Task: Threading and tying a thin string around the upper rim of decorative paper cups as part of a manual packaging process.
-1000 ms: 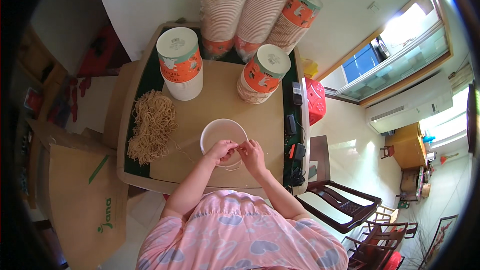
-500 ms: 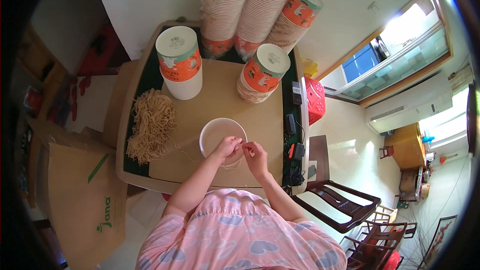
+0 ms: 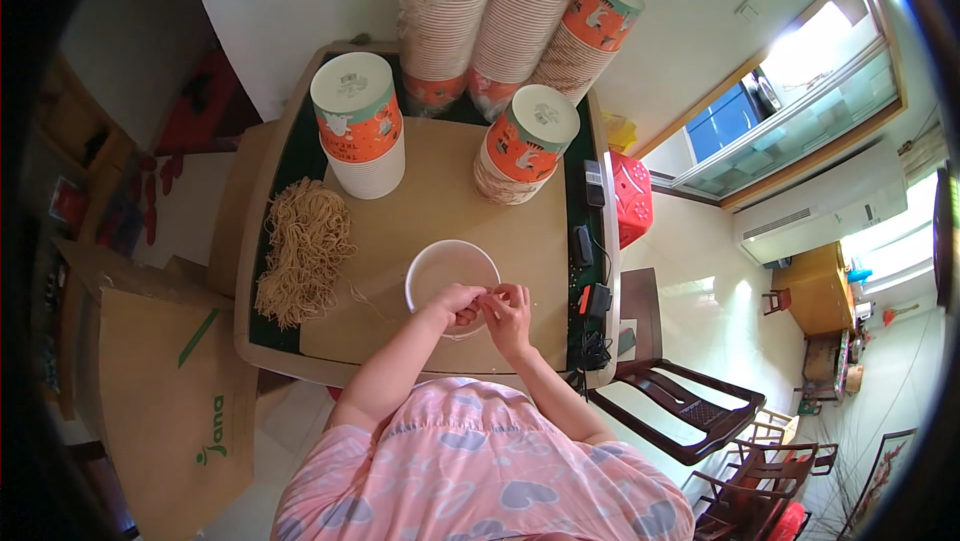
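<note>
On the brown board [image 3: 430,211] near the front of the table [image 3: 245,326], seen from the head, a round white tub [image 3: 447,263] with its mouth facing up. Right at its near right rim, left hand [image 3: 457,304] and right hand [image 3: 507,311] close together, with fingertips touching or almost touching. Left fingers curled in; right thumb and finger bent into a pinch. Cannot tell of anything in the pinch; too small to see. Looks like the middle of a fiddly finger job at the rim, maybe with a bit of string. Seems to call next for a tight little pinch, slow fingers and care not to tip the tub. Off to the left, a big tan heap of string [image 3: 305,251]. Farther back, a left cup stack [image 3: 358,126] and a right cup stack [image 3: 522,156], both upside down. Behind those, three tall stacks [image 3: 522,26] by the wall.
</note>
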`<state>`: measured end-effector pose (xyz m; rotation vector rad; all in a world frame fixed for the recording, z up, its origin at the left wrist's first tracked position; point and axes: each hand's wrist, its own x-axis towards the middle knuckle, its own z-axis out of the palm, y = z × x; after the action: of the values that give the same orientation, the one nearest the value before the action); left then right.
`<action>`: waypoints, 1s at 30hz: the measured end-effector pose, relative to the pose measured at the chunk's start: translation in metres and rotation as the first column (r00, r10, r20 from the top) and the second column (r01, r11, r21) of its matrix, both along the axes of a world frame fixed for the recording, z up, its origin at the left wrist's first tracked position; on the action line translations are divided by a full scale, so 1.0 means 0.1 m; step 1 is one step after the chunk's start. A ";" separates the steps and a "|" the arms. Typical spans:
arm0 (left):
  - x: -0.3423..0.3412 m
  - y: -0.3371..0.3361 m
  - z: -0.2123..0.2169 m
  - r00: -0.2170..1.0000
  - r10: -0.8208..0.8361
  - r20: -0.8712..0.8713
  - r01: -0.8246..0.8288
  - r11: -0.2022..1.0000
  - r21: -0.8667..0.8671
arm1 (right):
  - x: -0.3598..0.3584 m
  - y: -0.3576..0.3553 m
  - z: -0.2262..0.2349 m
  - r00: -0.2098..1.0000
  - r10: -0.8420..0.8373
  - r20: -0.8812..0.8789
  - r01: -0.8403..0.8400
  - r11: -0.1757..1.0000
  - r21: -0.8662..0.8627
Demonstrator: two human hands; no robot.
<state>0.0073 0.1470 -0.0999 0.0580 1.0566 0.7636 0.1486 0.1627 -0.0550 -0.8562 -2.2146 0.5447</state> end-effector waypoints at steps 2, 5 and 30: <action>0.00 -0.01 0.01 1.000 -0.002 0.030 0.002 1.000 0.005 | 0.01 0.01 0.00 1.000 -0.008 0.007 0.008 1.000 0.029; -0.03 0.00 0.00 0.996 -0.010 0.088 0.009 1.000 0.016 | 0.01 0.02 0.02 1.000 0.017 -0.006 -0.017 0.999 0.030; 0.09 -0.27 0.36 0.543 0.411 -0.733 0.316 0.709 0.631 | 0.02 0.19 -0.26 0.901 -0.322 -0.290 -0.126 0.446 -0.886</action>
<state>0.0165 0.1195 -0.0636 1.2263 1.6239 1.2273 0.1510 0.1814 -0.0811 -1.2118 -1.3194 1.7694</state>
